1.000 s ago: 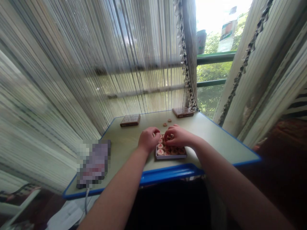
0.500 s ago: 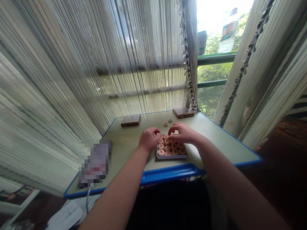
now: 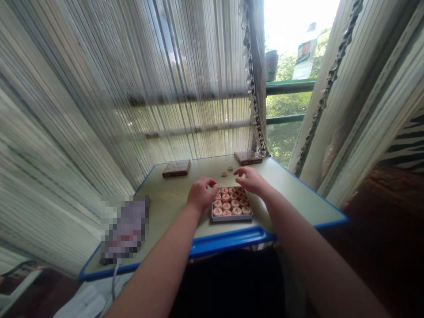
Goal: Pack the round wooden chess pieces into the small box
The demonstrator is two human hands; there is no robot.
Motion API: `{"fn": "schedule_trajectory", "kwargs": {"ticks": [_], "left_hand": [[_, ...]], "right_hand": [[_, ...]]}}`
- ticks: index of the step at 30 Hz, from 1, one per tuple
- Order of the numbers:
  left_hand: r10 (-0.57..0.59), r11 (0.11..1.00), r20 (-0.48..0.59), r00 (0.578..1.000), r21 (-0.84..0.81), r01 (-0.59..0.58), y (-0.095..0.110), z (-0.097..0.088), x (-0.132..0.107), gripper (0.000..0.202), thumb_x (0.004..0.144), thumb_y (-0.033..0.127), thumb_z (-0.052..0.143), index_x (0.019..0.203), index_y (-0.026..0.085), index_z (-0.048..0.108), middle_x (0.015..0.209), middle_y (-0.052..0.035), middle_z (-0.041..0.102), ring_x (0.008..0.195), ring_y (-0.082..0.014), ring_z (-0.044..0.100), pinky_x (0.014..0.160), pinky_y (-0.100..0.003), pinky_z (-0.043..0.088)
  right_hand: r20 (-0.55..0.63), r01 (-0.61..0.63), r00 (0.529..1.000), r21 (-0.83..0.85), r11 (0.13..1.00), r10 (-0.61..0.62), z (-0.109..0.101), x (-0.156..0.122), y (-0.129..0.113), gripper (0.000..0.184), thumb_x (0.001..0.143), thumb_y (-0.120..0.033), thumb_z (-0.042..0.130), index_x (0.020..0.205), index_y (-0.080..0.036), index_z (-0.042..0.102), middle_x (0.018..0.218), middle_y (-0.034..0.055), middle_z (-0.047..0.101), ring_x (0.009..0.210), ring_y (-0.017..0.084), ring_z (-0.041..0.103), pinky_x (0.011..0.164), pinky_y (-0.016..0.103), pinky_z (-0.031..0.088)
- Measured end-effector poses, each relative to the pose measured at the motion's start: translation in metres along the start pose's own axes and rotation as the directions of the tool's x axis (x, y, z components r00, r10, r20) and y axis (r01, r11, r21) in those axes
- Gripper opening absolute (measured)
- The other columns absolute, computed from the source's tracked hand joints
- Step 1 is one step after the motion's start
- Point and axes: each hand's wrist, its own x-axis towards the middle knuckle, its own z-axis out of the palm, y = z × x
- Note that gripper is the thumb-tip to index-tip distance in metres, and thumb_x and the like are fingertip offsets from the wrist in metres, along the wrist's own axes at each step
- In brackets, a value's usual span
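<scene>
A small white tray [image 3: 232, 217] packed with several round wooden game pieces marked in red and dark characters sits near the front edge of a pale table [image 3: 172, 198]. My left hand [image 3: 200, 194] rests curled against the tray's left side, fingers bent, holding nothing that I can make out. My right hand [image 3: 251, 180] hovers just past the tray's far right corner, fingers loosely spread and empty. Two loose pieces [image 3: 227, 171] lie on the table just beyond the hands.
Two flat brown boxes lie at the back of the table, one left [image 3: 176, 168] and one right [image 3: 248, 157]. A blurred-out device [image 3: 124, 229] with a cable lies at the front left. Striped curtains [image 3: 132, 88] hang behind; the table has a raised blue rim [image 3: 228, 238].
My right hand has lifted off the pieces in the tray and moved back toward the two loose pieces, opening up. The left hand stays beside the tray. The view shifted slightly.
</scene>
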Motion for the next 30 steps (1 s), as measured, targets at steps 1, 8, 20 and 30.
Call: {"fn": "schedule_trajectory", "kwargs": {"ticks": [1,8,20,30], "left_hand": [[-0.024,1.0,-0.018,1.0,0.006,0.024,-0.002,0.001,0.0,0.014,0.072,0.026,0.052,0.072,0.017,0.063,0.074,-0.0032,0.063,0.065,-0.0128,0.054,0.063,-0.024,0.043],[-0.28,0.954,-0.092,0.956,-0.141,0.266,-0.021,0.012,0.011,0.017,0.071,0.029,0.052,0.068,0.016,0.062,0.067,-0.0037,0.064,0.061,-0.0124,0.056,0.057,-0.022,0.042],[-0.287,0.893,0.231,0.93,-0.288,0.347,-0.039,0.042,0.087,0.032,0.063,0.041,0.064,0.083,0.015,0.068,0.077,-0.0062,0.067,0.061,-0.0125,0.057,0.055,-0.022,0.044],[-0.011,0.994,0.507,0.862,-0.088,0.065,-0.051,0.06,0.109,0.039,0.062,0.047,0.062,0.086,0.017,0.07,0.084,-0.0045,0.067,0.076,-0.0175,0.059,0.07,-0.026,0.043]], "right_hand": [[-0.039,-0.018,0.999,0.009,1.0,0.019,0.003,0.001,0.002,0.024,0.069,-0.02,0.051,0.086,-0.017,0.067,0.085,0.0062,0.063,0.081,0.018,0.055,0.078,0.028,0.041],[-0.198,-0.061,0.977,0.096,0.994,0.08,0.02,0.007,0.016,0.024,0.074,-0.023,0.047,0.086,-0.016,0.066,0.086,0.007,0.062,0.083,0.018,0.055,0.079,0.029,0.042],[-0.233,-0.19,0.961,-0.17,0.967,0.148,0.025,0.018,0.016,0.031,0.079,-0.015,0.041,0.087,-0.024,0.069,0.103,0.005,0.062,0.101,0.024,0.046,0.085,0.037,0.033],[-0.268,-0.26,0.935,-0.081,0.962,0.231,0.036,0.025,0.025,0.028,0.076,-0.017,0.044,0.078,-0.025,0.071,0.094,0.0022,0.064,0.09,0.021,0.049,0.081,0.031,0.036]]}}
